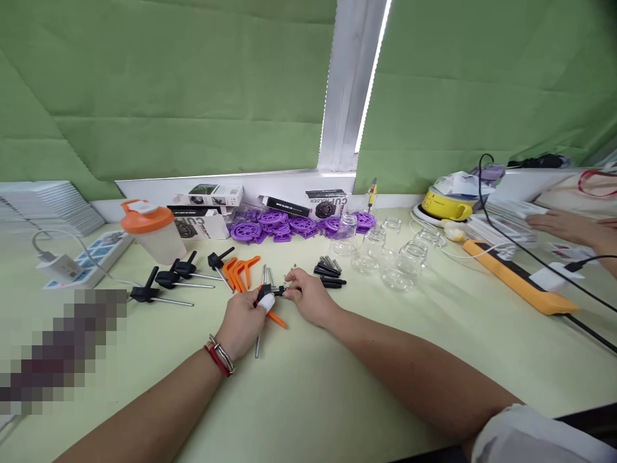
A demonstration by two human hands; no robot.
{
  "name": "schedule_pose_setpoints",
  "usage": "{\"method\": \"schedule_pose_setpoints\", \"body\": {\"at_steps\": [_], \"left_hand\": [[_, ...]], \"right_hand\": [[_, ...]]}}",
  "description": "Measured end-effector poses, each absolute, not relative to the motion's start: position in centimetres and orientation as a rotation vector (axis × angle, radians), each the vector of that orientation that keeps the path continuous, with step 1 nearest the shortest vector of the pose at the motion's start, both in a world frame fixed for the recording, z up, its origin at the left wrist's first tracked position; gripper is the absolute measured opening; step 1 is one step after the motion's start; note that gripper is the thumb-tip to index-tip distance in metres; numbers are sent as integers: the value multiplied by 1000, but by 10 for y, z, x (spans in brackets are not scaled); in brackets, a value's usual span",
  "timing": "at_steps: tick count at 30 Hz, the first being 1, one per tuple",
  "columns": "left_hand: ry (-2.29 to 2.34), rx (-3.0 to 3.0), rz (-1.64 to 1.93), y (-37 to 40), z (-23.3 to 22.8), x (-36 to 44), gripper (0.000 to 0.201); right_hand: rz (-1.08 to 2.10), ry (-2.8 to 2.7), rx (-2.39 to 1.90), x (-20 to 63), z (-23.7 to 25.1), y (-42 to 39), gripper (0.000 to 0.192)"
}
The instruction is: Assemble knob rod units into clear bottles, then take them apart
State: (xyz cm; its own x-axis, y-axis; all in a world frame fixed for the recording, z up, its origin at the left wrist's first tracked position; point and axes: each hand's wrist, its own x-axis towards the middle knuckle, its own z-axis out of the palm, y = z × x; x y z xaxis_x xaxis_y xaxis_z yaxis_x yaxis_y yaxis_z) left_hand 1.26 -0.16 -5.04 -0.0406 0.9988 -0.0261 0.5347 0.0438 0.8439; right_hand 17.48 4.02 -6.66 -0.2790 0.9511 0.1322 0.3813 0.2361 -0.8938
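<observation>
My left hand is closed around a black plastic part with a metal rod pointing down from it and an orange piece sticking out to the right. White covers the tip of my left thumb. My right hand pinches at the right end of the black part, where a short pin-like bit shows; its fingertips partly hide the spot. Loose orange pieces and metal rods lie just beyond. To the right are black pins and small springs.
Black-headed rods lie left near an orange-lidded shaker bottle and a power strip. Purple wheel-like parts and boxes line the back. Clear glass-like cups and an orange power strip stand right; another person's hand rests far right.
</observation>
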Motion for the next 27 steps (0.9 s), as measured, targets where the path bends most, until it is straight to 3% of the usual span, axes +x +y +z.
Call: {"method": "schedule_pose_setpoints", "body": {"at_steps": [4,27], "left_hand": [[1665,1564,873,-2,-49,13,30],[1652,1486,900,-3,-46,14,29]], "right_hand": [[983,-1823,-1267,175,-63,38,8],[952,-1846,-1261,176,-61,35,8]]}}
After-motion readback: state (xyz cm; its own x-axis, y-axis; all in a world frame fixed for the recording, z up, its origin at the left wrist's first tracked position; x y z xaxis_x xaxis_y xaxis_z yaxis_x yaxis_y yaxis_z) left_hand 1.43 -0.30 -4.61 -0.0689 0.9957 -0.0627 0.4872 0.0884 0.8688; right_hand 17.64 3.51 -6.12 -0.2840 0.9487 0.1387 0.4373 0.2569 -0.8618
